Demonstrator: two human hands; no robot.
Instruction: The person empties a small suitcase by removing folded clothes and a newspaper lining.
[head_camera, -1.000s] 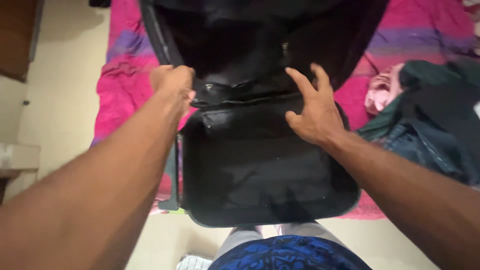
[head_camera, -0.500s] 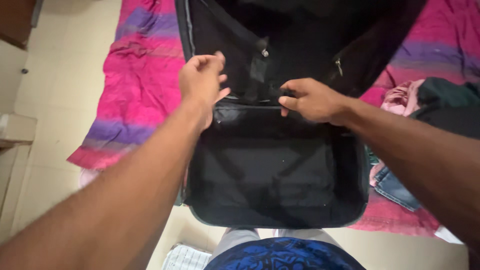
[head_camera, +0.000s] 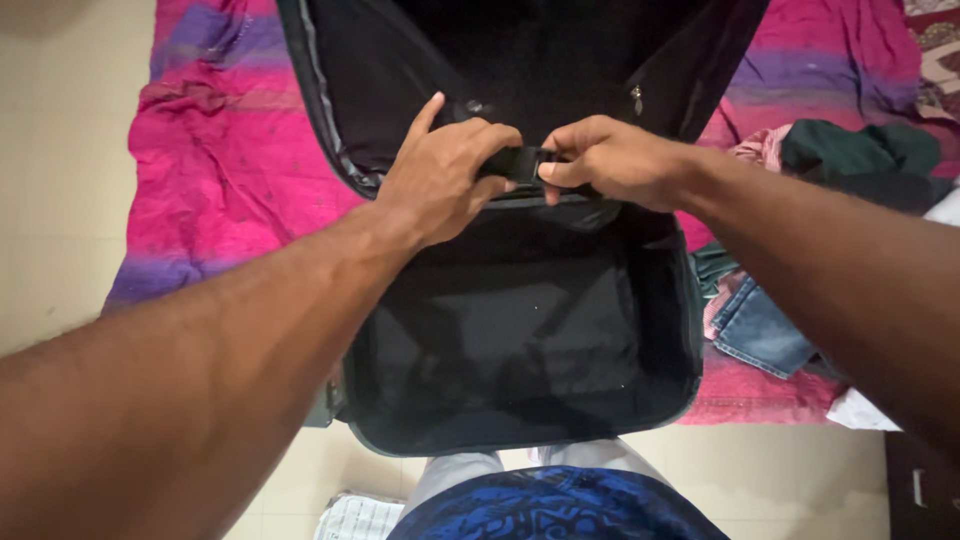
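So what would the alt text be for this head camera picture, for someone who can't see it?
Seen from above, a person's left hand and right hand grip a black strap buckle inside an open, empty black suitcase. It lies on a pink and purple blanket, with a pile of clothes on its right.

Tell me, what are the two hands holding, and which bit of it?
Both hands hold a black strap buckle inside the open black suitcase. The left hand grips its left end, and the right hand pinches its right end.

Black suitcase, pink-purple blanket
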